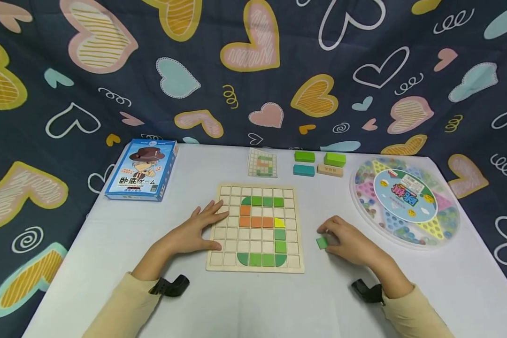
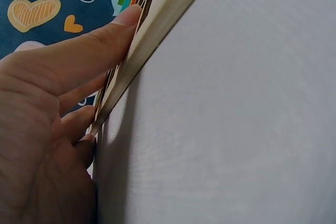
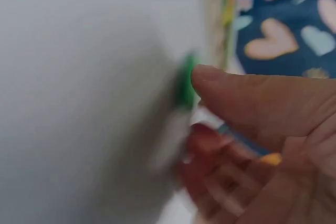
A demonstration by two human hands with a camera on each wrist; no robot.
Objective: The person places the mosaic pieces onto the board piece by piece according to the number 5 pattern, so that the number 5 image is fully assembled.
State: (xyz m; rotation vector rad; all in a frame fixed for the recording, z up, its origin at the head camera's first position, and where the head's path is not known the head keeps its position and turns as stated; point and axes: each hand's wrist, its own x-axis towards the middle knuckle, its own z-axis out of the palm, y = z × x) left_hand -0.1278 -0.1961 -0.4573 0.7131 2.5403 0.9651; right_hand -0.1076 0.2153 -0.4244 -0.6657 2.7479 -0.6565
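Observation:
A square wooden grid board (image 1: pixel 297 265) lies flat on the white table, with green, orange and yellow tiles forming a figure in its cells. My left hand (image 1: pixel 194 231) rests at the board's left side, fingers spread and fairly straight. In the left wrist view, the thumb (image 2: pixel 107 38) of that hand touches the board's edge (image 2: pixel 157 32). To the right of the board, my right hand (image 1: pixel 348 240) holds a small green square tile (image 1: pixel 322 242) by its fingertips, close to the tabletop. The right wrist view shows the tile (image 3: pixel 187 82) blurred beside the thumb.
A small pattern card (image 1: pixel 262 163) lies behind the board. Green blocks (image 1: pixel 305 156), a teal block (image 1: pixel 303 170) and a wooden block (image 1: pixel 330 170) are right of it. A blue game box (image 1: pixel 141 170) stands back left; a round marble game (image 1: pixel 405 202) is at right.

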